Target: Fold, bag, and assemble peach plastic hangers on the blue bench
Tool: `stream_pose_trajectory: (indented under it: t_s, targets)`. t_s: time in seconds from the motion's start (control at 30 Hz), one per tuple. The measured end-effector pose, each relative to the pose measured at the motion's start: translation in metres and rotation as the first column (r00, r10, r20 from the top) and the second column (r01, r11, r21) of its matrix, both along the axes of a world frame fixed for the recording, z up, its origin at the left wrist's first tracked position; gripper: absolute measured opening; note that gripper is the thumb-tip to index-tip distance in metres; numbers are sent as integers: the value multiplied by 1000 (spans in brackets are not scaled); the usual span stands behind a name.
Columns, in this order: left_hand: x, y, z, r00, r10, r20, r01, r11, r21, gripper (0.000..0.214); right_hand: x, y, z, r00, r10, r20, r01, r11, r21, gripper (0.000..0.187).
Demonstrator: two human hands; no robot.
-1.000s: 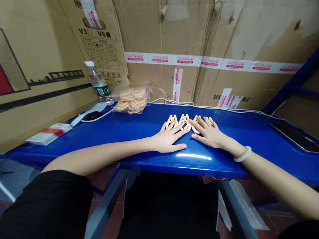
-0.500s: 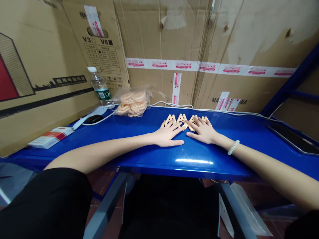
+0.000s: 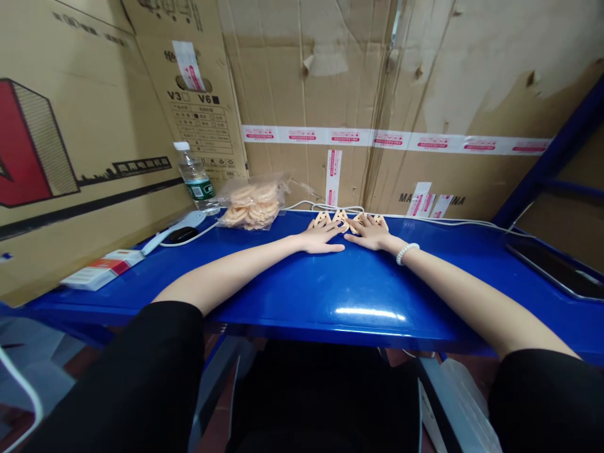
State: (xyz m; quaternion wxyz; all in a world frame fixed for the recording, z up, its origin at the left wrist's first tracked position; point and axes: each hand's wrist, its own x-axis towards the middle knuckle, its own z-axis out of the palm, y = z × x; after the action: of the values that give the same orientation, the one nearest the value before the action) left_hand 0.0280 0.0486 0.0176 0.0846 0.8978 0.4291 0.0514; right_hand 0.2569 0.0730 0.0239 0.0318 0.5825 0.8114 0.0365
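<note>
A row of several pale beige, openwork pieces (image 3: 340, 217) with pointed tops and rounded loops lies near the back of the blue table (image 3: 283, 283). My left hand (image 3: 318, 240) rests flat on the left part of the row, its fingers spread and thumb pointing right. Over the right part lies my right hand (image 3: 371, 236), also palm down with fingers apart. Both hands partly cover the pieces, and the thumbs almost meet in front of the row. Neither hand grips anything.
To the left stand a clear plastic bag (image 3: 255, 201) of similar beige pieces, a water bottle (image 3: 198, 185), a black oval object (image 3: 182, 234) and a white-and-red box (image 3: 104, 269). A white cable (image 3: 448, 220) runs along the cardboard at the back. A dark flat device (image 3: 559, 269) lies at right.
Both hands have slid away from me toward the back of the table, and the row of beige pieces has moved back with them. The camera view has tilted slightly upward.
</note>
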Motion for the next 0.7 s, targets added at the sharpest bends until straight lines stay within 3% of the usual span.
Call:
stream_pose_trajectory:
  t_s: [0.2, 0.3, 0.43, 0.53, 0.7]
  targets:
    - [-1, -3, -2, 999, 9, 37, -11, 998, 62, 80, 1, -3, -2, 999, 48, 2, -48, 996, 75, 78]
    - [-3, -10, -7, 996, 18, 86, -38, 972, 233, 69, 1, -10, -2, 995, 95, 40, -101, 971, 218, 77]
    - [-11, -21, -8, 996, -74, 52, 32, 825, 564, 55, 2, -27, -4, 964, 209, 162, -260, 858, 443, 58]
    - [-22, -24, 3, 993, -114, 11, 73, 703, 707, 42, 4, -41, -5, 940, 271, 208, -340, 803, 490, 43]
    - [-51, -18, 35, 967, -24, 255, -198, 566, 801, 29, 11, -53, 4, 925, 308, 223, -379, 804, 459, 33]
